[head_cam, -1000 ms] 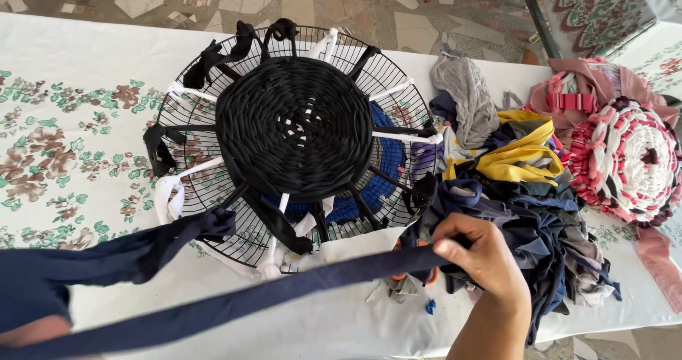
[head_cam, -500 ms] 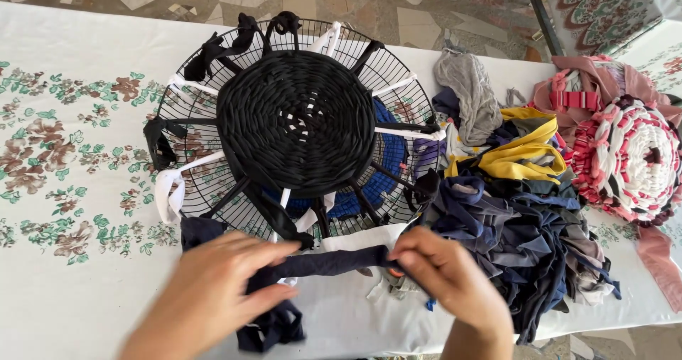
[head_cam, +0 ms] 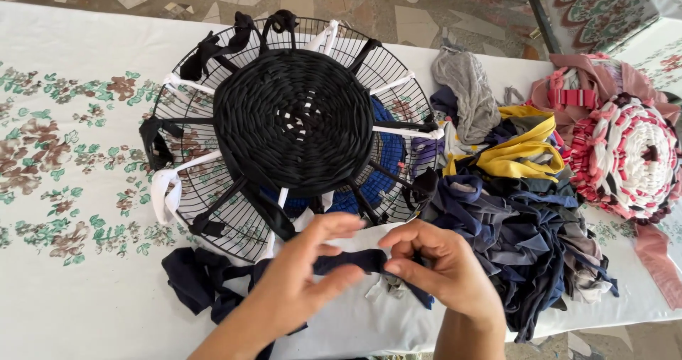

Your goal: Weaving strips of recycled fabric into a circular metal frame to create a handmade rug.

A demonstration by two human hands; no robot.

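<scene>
head view: your left hand (head_cam: 298, 278) is raised palm-down with fingers spread and slightly curled, thumb meeting the navy fabric strip (head_cam: 341, 262) that runs under it. your right hand (head_cam: 440, 268) faces it from the other side, fingers bent inward, thumb and forefinger pinched on the same strip's end. both hands grasp the strip, held short between them just above the tablecloth (head_cam: 71, 154).

the strip's loose remainder lies bunched below and to the left of your left hand. directly beyond both hands sits the round wire frame (head_cam: 185, 111) with the black woven disc (head_cam: 295, 122) at its centre, black and white strips tied out to the rim. to the right of your right hand, the pile of fabric scraps (head_cam: 518, 211) in navy, yellow and grey lies near. farther right is a finished pink and white woven round (head_cam: 625, 157).

compared with half a second ago, your hands have closed toward each other, and the strip between them is shorter. a second ago the strip was pulled long across the lower frame.
</scene>
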